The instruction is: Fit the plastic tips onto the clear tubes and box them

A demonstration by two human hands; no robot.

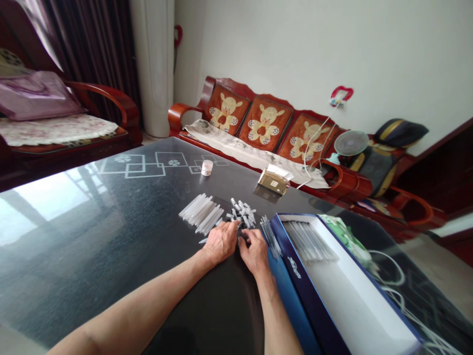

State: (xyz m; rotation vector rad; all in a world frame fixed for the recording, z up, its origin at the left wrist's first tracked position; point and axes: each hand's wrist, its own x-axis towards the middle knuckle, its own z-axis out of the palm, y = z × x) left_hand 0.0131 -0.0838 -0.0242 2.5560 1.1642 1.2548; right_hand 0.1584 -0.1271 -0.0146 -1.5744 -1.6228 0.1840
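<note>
Table [111,256]: dark, glossy. Box [347,291]: uncovered, at right. Left hand [221,241]: fingers curled inward; any hold is hidden from here. Right hand [254,251]: thumb and forefinger slightly parted; hold not discernible. Tubes [195,209]: just beyond the left fingers. Caps [248,215]: heaped immediately ahead of both hands' fingertips.

The left forearm [153,297] is showing bare, rounded and broad, narrowing toward a slimmer wrist [203,260]. The right forearm [275,310] is likewise showing bare and tapering smoothly. The left grip [220,241], a bare hand, is displaying creases and raised ridges across its back; the right grip [255,252], bare too, is looking smoother.
</note>
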